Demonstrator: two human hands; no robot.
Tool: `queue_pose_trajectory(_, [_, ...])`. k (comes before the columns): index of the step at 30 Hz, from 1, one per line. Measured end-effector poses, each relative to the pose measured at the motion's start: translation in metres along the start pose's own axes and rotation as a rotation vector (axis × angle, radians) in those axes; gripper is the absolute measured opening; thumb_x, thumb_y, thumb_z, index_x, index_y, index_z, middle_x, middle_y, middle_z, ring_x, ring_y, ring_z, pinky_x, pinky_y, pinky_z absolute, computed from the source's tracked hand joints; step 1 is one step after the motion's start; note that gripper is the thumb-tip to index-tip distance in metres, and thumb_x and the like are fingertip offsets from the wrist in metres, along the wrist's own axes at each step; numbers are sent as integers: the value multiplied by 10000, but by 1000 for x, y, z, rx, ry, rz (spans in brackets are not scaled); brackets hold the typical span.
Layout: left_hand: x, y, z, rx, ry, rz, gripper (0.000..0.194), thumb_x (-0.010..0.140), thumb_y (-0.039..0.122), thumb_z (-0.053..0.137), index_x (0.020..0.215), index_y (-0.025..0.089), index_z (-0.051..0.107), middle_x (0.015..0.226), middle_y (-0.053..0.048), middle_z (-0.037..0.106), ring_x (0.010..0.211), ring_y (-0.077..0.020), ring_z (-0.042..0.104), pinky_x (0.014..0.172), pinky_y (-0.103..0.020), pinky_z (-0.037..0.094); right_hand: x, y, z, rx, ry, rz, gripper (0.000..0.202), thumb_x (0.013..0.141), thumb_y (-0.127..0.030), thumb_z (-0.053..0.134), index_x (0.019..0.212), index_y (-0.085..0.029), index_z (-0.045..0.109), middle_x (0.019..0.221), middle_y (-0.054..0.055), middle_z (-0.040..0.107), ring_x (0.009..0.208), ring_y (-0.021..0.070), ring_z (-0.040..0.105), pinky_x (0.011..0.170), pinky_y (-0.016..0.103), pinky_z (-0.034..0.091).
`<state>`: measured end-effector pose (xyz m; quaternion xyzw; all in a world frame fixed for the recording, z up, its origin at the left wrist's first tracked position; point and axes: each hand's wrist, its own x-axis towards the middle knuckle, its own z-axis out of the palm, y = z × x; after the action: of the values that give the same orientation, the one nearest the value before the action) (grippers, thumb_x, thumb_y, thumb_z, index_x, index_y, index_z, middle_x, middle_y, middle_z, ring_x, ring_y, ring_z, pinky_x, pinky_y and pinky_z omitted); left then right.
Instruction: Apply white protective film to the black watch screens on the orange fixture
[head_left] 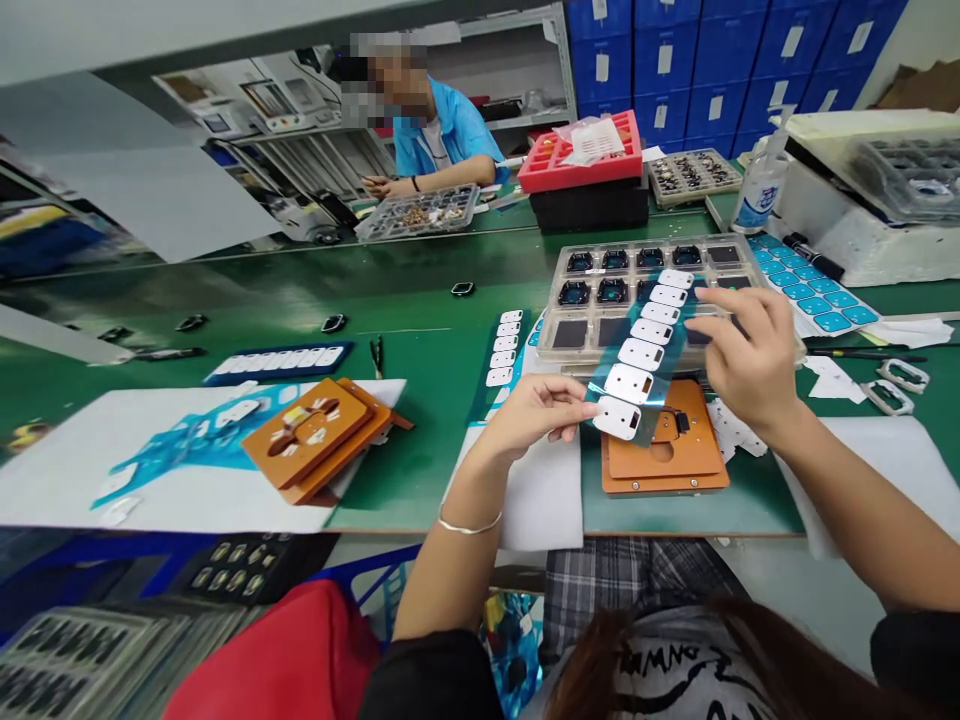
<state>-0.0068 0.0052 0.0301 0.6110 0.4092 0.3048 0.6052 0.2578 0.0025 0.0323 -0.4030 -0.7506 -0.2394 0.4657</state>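
Observation:
A transparent blue strip of white adhesive stickers (640, 353) is held up at a slant in front of me. My left hand (544, 410) pinches its lower left edge between thumb and fingers. At the upper right edge, the fingertips of my right hand (750, 345) are closed on the strip; the thumb is hidden. Below the strip sits an orange fixture (664, 465) with a small black part on it, partly covered by the strip. Behind is a clear compartment tray (566, 335) holding black watch-like housings.
Left on a white sheet (60, 470) stands another orange fixture (307, 440) beside crumpled blue film (176, 440). More sticker sheets (277, 362) (504, 350) lie nearby. Tweezers (376, 355), a pump bottle (761, 185) and a red tray (547, 165) are farther back. A co-worker (450, 135) sits opposite.

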Motion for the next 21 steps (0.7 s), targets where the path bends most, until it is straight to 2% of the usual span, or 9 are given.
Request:
queue_pose_trajectory(2, [1,-1,4,-41,41,33,379,631,467,862,657,183,612,413,48,533,339,-47,399,337,-182,226,1,-22,-8,84,56,-129,249,857,-43,529,914,-261,636,1052,52,706,921,255,582,766,423,477])
queue_pose_trajectory(3, [1,-2,7,-63,50,44,413,630,498,858,662,181,594,437,44,547,347,-49,416,337,-178,221,0,-33,-10,146,31,-192,197,854,-69,552,896,-248,623,957,54,695,841,233,566,717,390,467])
queue_pose_trajectory(5, [1,-2,13,-95,34,58,470,627,550,847,661,176,564,501,34,578,375,-51,449,350,-171,246,-2,-53,-12,239,-100,-246,78,885,-184,586,817,-221,592,747,43,623,689,201,500,602,340,413])
queue_pose_trajectory(8, [1,-2,21,-70,-56,83,498,652,587,822,646,166,557,536,31,575,418,-50,447,408,-183,327,-6,-69,-7,277,-279,-141,294,940,-387,583,711,-210,530,626,22,534,611,180,436,554,317,361])
queue_pose_trajectory(10, [1,-3,25,-14,-108,127,510,689,614,786,622,162,561,509,38,529,440,-58,428,444,-199,350,-8,-71,-3,313,-331,-46,358,954,-451,566,697,-210,501,635,18,542,613,167,447,575,301,376])
queue_pose_trajectory(15, [3,-6,25,118,-120,245,551,797,668,659,608,158,570,497,47,447,465,-68,379,467,-212,313,-9,-67,-5,348,-335,56,361,952,-445,568,697,-212,466,638,12,553,611,159,462,579,283,370])
queue_pose_trajectory(21, [5,-6,26,186,-126,429,527,879,615,596,613,161,570,581,20,510,543,-89,445,535,-221,375,-8,-70,-9,368,-362,68,339,917,-433,599,699,-217,453,634,6,546,606,157,466,583,281,375])
